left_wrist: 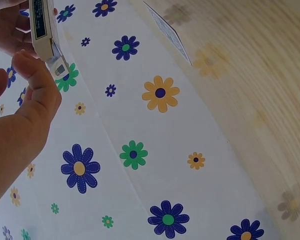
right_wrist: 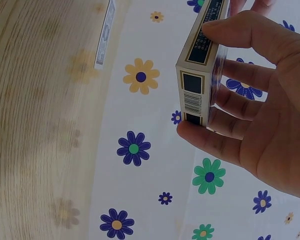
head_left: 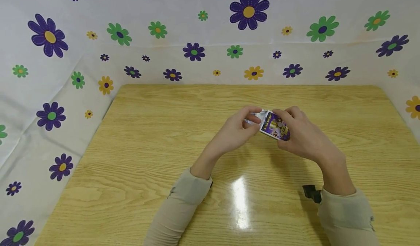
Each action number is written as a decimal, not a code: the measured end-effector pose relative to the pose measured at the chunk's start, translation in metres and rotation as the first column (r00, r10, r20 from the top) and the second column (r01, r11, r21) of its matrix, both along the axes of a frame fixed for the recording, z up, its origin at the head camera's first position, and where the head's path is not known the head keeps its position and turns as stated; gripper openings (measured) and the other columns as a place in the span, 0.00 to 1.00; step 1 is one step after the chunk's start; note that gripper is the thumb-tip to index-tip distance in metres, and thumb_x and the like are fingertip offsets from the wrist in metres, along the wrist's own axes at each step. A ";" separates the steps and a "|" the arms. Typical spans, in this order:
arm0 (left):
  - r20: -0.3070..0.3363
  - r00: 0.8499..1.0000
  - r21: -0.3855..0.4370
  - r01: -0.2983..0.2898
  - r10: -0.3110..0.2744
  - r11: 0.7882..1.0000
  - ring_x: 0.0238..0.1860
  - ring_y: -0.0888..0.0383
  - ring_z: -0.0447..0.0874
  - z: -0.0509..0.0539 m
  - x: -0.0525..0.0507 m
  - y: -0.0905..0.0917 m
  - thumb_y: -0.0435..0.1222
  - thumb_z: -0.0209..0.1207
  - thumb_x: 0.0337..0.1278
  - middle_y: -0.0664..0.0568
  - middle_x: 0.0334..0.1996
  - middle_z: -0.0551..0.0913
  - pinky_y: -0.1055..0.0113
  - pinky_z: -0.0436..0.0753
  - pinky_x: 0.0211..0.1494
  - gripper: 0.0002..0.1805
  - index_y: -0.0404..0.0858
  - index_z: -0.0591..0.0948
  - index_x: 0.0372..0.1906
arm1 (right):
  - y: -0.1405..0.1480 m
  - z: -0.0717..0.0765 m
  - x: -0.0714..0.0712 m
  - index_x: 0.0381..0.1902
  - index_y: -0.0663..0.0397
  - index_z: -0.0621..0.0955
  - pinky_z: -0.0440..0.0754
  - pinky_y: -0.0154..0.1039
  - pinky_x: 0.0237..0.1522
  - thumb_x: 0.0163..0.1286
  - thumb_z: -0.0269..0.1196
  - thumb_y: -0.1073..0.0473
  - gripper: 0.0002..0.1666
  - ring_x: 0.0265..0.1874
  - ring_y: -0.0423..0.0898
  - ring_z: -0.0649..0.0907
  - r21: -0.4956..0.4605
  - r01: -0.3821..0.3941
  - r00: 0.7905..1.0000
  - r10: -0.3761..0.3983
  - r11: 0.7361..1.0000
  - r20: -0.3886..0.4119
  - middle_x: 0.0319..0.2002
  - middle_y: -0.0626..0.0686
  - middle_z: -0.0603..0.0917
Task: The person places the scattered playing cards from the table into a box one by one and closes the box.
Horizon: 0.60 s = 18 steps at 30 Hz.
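My right hand (head_left: 303,135) grips a small purple-fronted card box (head_left: 274,125) above the table, thumb on one side and fingers on the other. Its narrow side with a barcode (right_wrist: 192,102) faces the right wrist camera. At the other end of the box, my left hand (head_left: 233,131) stands with loosely bent fingers, its thumb apart from the index finger. A pale flap (left_wrist: 59,65) sticks out of the box beside the left index fingertip; whether they touch I cannot tell. A flat, white patterned piece (left_wrist: 171,32), apparently a card, appears near the table's far edge, partly hidden in the head view.
The wood-grain table (head_left: 147,136) reaches back to a white cloth (head_left: 216,5) printed with flowers, which also hangs at the left and right. A dark strap (head_left: 311,193) sticks out at the right cuff.
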<state>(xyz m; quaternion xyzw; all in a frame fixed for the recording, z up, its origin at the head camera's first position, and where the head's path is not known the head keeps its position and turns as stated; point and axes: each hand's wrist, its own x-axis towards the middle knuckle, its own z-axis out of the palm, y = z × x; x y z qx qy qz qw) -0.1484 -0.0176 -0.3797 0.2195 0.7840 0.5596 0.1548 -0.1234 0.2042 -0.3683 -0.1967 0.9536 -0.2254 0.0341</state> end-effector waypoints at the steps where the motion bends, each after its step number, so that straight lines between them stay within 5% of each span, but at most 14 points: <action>1: -0.005 1.000 -0.003 -0.001 0.001 1.000 0.43 0.52 0.81 0.000 0.000 -0.001 0.35 0.54 0.71 0.49 0.52 0.79 0.67 0.81 0.39 0.25 0.41 0.68 0.70 | 0.000 -0.001 0.001 0.74 0.58 0.63 0.79 0.58 0.50 0.57 0.69 0.63 0.48 0.51 0.59 0.72 0.000 0.003 1.000 -0.003 1.000 0.003 0.60 0.66 0.66; 6: -0.034 0.999 0.002 -0.016 0.016 1.000 0.38 0.53 0.79 0.000 -0.002 -0.009 0.35 0.53 0.71 0.49 0.49 0.81 0.68 0.78 0.35 0.21 0.39 0.72 0.66 | 0.000 -0.003 0.003 0.74 0.57 0.62 0.79 0.58 0.50 0.57 0.69 0.63 0.49 0.51 0.60 0.72 -0.005 0.034 0.999 -0.033 0.999 0.019 0.61 0.67 0.66; 10: -0.051 0.996 0.025 -0.069 0.071 0.997 0.36 0.54 0.79 0.000 -0.013 -0.013 0.35 0.54 0.71 0.47 0.46 0.81 0.69 0.79 0.35 0.18 0.38 0.74 0.62 | 0.004 0.000 0.001 0.74 0.58 0.62 0.79 0.59 0.51 0.57 0.70 0.63 0.49 0.51 0.60 0.73 -0.006 0.051 0.999 -0.051 0.999 0.018 0.60 0.67 0.65; 18: -0.080 0.987 -0.153 -0.148 0.137 0.977 0.42 0.55 0.80 -0.028 -0.056 -0.003 0.33 0.57 0.65 0.47 0.46 0.81 0.70 0.79 0.37 0.18 0.37 0.76 0.59 | 0.011 -0.001 0.001 0.74 0.58 0.61 0.79 0.59 0.52 0.57 0.71 0.62 0.50 0.51 0.60 0.72 -0.025 0.070 0.997 -0.069 0.997 0.024 0.60 0.67 0.65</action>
